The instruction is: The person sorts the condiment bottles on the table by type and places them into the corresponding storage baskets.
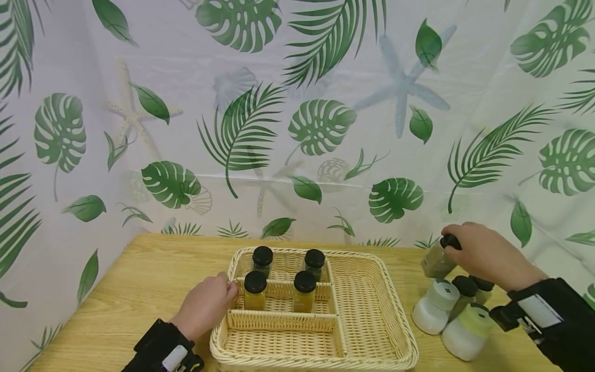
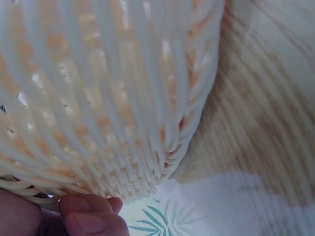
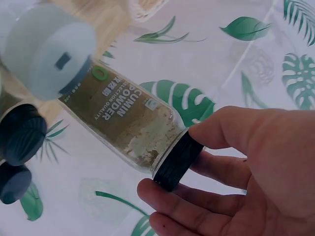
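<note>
Right hand (image 1: pixel 488 256) pinches cumin jar (image 3: pixel 133 118) by its cap

The thumb and fingers of the right hand pinch the black cap (image 3: pixel 178 161); the left hand (image 1: pixel 204 305) grips the left rim of the wicker basket (image 1: pixel 316 360). The cumin jar is at the far right of the worktop (image 1: pixel 162 263), beyond a pale-lidded shaker (image 1: pixel 429 315) and a yellow-lidded shaker (image 1: pixel 465 338). Whether its base touches the worktop, I cannot tell.

The step in hand looks like picking up the jar while the basket is steadied. The next move seems to call for a firm pinch, since only the cap is held, and enough height to clear the shakers and the pair of black-capped jars (image 1: pixel 465 285) beside them. Any shift left would lead towards the basket, where four black-topped jars (image 1: pixel 303 299) stand.

In the head view the jar's long axis slants, cap far and right, base near and left; the viewing angle may exaggerate the lean. In the right wrist view, the pale lid hides its base.
</note>
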`<state>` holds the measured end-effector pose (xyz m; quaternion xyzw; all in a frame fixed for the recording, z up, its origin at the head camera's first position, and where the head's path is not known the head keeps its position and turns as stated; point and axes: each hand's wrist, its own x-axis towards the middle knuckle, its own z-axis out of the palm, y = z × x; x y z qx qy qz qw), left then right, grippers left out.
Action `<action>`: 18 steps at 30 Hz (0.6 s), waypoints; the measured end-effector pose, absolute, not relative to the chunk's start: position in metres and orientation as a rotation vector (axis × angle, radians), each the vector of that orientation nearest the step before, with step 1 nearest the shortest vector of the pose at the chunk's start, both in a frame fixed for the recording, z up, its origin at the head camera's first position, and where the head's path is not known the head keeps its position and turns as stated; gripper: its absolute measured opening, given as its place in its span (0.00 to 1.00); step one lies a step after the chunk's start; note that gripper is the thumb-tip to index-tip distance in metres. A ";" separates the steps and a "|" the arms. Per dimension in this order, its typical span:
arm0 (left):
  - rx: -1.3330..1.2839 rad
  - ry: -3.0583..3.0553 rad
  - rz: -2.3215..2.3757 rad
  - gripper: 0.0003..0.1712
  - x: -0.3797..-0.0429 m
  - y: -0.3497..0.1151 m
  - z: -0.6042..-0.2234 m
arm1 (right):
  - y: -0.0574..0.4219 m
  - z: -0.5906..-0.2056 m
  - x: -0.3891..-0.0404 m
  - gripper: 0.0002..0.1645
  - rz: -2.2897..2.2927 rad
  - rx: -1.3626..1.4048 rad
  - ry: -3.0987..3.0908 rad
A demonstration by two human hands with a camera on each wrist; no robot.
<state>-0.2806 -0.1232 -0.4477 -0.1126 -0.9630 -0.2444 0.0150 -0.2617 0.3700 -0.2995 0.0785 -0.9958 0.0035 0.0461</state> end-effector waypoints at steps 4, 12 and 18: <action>-0.351 -2.996 -0.755 0.18 -0.281 -0.123 -0.448 | 0.359 -0.294 -0.258 0.25 0.005 0.276 -3.029; -0.333 -2.999 -0.769 0.17 -0.281 -0.123 -0.448 | 0.329 -0.287 -0.245 0.26 -0.003 0.354 -2.972; -0.330 -2.997 -0.783 0.17 -0.281 -0.123 -0.449 | 0.306 -0.282 -0.235 0.22 0.006 0.447 -2.926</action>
